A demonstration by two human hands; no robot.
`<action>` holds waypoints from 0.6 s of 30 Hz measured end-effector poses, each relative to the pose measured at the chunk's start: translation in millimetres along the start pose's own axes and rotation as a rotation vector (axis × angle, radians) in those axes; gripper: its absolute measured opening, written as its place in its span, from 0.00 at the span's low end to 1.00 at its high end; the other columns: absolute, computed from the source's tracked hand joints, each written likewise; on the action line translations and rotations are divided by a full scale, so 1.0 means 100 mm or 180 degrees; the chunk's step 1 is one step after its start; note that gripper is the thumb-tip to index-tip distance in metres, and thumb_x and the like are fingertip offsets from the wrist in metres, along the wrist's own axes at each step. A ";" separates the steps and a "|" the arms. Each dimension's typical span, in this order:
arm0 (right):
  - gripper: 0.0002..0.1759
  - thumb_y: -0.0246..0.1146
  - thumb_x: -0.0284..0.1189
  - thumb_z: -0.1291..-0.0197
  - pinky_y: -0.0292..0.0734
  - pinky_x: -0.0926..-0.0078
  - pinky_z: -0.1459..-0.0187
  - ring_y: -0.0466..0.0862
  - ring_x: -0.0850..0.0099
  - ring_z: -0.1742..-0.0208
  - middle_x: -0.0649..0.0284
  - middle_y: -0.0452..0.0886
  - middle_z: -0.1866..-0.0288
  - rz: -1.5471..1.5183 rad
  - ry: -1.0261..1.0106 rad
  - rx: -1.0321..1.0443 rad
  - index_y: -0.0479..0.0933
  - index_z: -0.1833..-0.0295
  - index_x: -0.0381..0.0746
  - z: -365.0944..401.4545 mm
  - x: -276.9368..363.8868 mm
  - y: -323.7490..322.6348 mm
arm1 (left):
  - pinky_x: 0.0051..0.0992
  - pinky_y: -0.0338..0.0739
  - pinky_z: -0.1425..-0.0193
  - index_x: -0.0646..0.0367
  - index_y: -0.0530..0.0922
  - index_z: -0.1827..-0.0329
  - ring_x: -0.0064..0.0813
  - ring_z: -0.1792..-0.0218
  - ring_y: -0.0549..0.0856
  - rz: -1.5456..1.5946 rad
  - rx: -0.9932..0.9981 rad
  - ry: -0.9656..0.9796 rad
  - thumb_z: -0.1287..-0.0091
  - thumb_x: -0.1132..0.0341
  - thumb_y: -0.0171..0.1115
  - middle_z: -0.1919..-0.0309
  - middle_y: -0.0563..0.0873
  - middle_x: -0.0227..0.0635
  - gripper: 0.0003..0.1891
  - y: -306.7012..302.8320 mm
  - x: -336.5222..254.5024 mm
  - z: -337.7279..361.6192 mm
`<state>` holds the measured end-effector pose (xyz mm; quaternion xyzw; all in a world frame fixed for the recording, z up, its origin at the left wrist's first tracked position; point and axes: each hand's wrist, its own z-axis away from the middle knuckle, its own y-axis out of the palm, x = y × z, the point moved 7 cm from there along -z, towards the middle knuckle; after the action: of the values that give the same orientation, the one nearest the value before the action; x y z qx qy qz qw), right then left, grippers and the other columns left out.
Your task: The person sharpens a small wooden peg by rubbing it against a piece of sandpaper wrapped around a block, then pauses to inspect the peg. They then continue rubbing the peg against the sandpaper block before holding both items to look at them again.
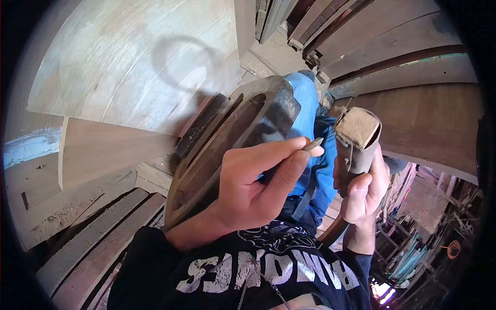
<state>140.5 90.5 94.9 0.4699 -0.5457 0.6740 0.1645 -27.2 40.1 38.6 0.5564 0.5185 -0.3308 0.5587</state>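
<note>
Between the thumb and forefinger of my left hand (253,188) is a short, pointed, grey-brown stub (313,144), its tip directed up and to the right. The kind of stub I cannot tell. My right hand (364,194) is wrapped around a mallet (357,129) close below its worn, block-shaped head, with the pale end face turned upward. Part of the mallet's dark handle (333,232) shows below the hand. A dark wooden piece with long slots (276,111) lies beside my left forearm and against my leg (305,98).
A large pale wooden panel (119,67) stands at the upper left, with planks (98,243) stacked below it. Boards (413,108) fill the upper right. Cluttered scraps and an orange coil (453,249) lie at the lower right.
</note>
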 end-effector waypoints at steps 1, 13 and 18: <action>0.31 0.57 0.50 0.27 0.71 0.80 0.74 0.80 0.76 0.78 0.66 0.80 0.77 0.0101 -0.0130 -0.0026 0.75 0.48 0.26 -0.01 0.03 0.02 | 0.17 0.69 0.77 0.74 0.82 0.46 0.12 0.80 0.75 0.0001 -0.0001 -0.0004 0.23 0.74 0.57 0.69 0.90 0.40 0.11 -0.02 -0.02 -0.01; 0.36 0.60 0.55 0.29 0.77 0.76 0.72 0.84 0.73 0.76 0.61 0.83 0.73 0.0561 -0.0255 -0.0269 0.75 0.49 0.25 -0.01 0.08 -0.01 | 0.18 0.66 0.73 0.69 0.82 0.53 0.12 0.77 0.74 0.0005 0.0364 -0.0432 0.21 0.69 0.55 0.78 0.80 0.27 0.11 0.00 -0.05 -0.07; 0.36 0.63 0.56 0.32 0.82 0.72 0.71 0.87 0.65 0.74 0.55 0.84 0.69 0.0869 -0.0466 -0.0243 0.77 0.50 0.25 0.01 0.12 0.04 | 0.21 0.76 0.66 0.67 0.81 0.52 0.21 0.71 0.85 0.0101 0.0292 -0.0367 0.23 0.73 0.57 0.70 0.87 0.38 0.07 0.01 -0.03 -0.07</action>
<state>131.8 84.6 102.7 0.4326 -0.6403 0.6329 0.0488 -28.1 46.2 42.5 0.5696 0.4608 -0.3768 0.5668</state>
